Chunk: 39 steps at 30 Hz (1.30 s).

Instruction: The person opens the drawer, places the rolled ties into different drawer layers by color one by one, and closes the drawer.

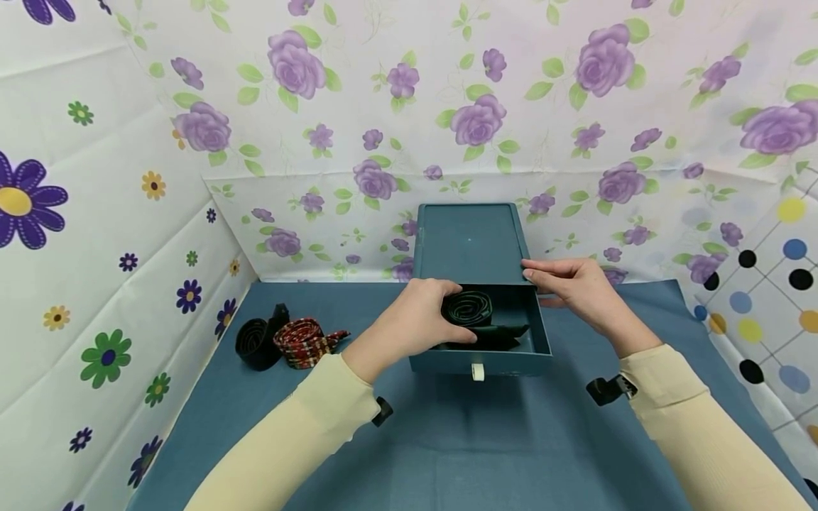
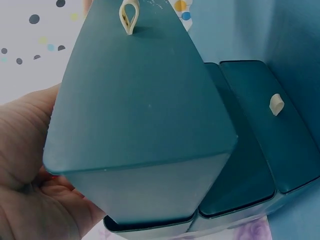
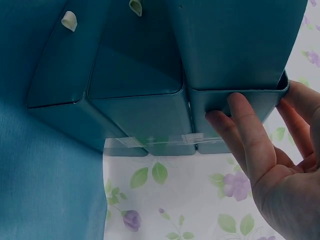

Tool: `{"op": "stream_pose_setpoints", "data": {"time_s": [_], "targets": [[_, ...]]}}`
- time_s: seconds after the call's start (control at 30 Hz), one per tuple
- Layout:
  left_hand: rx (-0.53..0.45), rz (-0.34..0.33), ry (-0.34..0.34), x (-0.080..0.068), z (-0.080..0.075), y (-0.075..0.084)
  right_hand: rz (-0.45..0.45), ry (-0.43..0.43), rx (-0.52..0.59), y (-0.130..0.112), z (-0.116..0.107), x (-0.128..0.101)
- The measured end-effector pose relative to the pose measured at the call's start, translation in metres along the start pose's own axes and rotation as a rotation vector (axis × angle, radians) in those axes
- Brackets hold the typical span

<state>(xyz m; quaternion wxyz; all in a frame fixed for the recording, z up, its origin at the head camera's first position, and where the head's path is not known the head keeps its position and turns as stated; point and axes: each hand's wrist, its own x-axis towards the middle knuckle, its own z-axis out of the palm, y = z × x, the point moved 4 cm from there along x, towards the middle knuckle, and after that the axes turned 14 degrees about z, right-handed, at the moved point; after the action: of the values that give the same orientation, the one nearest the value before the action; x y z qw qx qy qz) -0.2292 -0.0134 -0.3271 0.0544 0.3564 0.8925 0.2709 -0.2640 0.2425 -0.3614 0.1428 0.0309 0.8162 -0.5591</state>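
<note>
My left hand (image 1: 415, 319) reaches into the pulled-out top drawer (image 1: 441, 364) of a teal drawer box (image 1: 469, 245). Thumb and fingers grip a rolled dark green necktie (image 1: 471, 309); a dark flat end (image 1: 505, 335) lies in front of the roll. At the box's front right corner, my right hand (image 1: 584, 294) holds on, with fingers on the top and against the side. That side grip also shows in the right wrist view, on the box wall (image 3: 200, 125). The left wrist view shows the drawer's underside and front, hiding the necktie.
On the left of the blue cloth (image 1: 358, 440) lie a rolled black necktie (image 1: 254, 342) and a rolled red plaid necktie (image 1: 303, 342). Two lower drawers (image 2: 280, 130) are closed, with pale pull tabs. A flowered sheet (image 1: 383, 234) stands right behind the box.
</note>
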Motion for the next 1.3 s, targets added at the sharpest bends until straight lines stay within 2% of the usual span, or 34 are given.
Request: {"op": "stream_pose_setpoints", "data": {"time_s": [0.4, 0.7, 0.8, 0.93, 1.07, 1.17, 1.3], "targets": [[0.037, 0.021, 0.037, 0.003, 0.001, 0.001, -0.003, 0.005, -0.003, -0.003, 0.0, -0.003], [0.014, 0.03, 0.04, -0.002, -0.001, 0.003, -0.003, -0.002, 0.002, -0.003, 0.001, -0.003], [-0.014, 0.037, 0.059, -0.006, -0.005, 0.004, -0.004, -0.003, 0.005, -0.002, 0.001, -0.002], [-0.059, 0.061, 0.142, -0.014, -0.013, 0.007, -0.005, -0.002, 0.007, -0.002, 0.001, -0.002], [-0.119, 0.069, 0.292, -0.024, -0.019, 0.008, -0.007, -0.005, 0.014, -0.002, 0.001, -0.002], [-0.215, 0.068, 0.389, -0.033, -0.021, 0.009, -0.006, -0.009, 0.017, -0.002, 0.001, -0.003], [-0.344, 0.069, 0.422, -0.044, -0.019, 0.012, -0.003, -0.011, 0.014, -0.002, 0.001, -0.003]]}}
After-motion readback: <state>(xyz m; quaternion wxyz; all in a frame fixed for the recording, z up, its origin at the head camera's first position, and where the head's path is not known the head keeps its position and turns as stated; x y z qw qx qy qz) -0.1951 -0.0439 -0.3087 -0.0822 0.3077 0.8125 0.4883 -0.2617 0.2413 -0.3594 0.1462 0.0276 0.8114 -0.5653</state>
